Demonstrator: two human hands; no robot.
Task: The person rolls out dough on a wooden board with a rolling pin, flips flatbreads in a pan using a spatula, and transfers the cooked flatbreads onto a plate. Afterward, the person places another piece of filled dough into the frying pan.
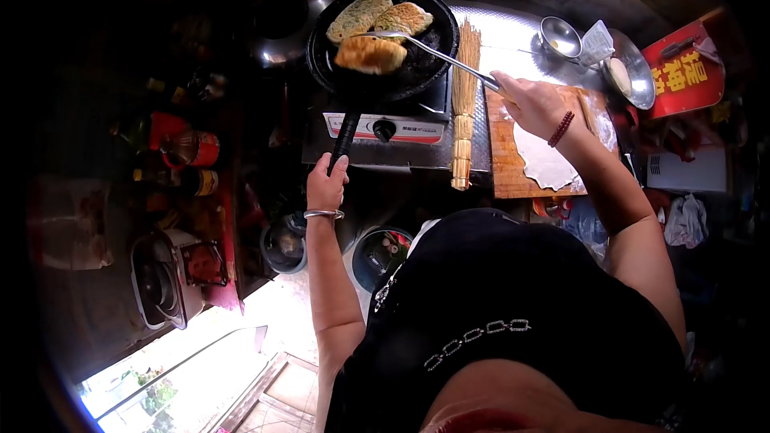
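My left hand [327, 183] is closed round the black handle of a frying pan [433, 80], which rests on a portable gas stove [417, 130]. In the pan lie two browned, green-flecked filled flatbreads, one a long oval [358, 18] at the back left and one [405, 19] beside it. A third browned flatbread [370, 56] sits nearest me, its outline smeared by motion. My right hand [536, 104] grips a long metal spatula [449, 58]; its blade reaches over the pan between the flatbreads. Whether the blade touches the near one, I cannot tell.
A straw whisk broom [464, 104] lies right of the stove. Rolled dough [541, 154] covers part of a wooden board [509, 180]. Behind it stand a metal bowl [561, 38] and a metal basin [638, 72]. Buckets [282, 244] stand below; bottles [188, 148] crowd the left.
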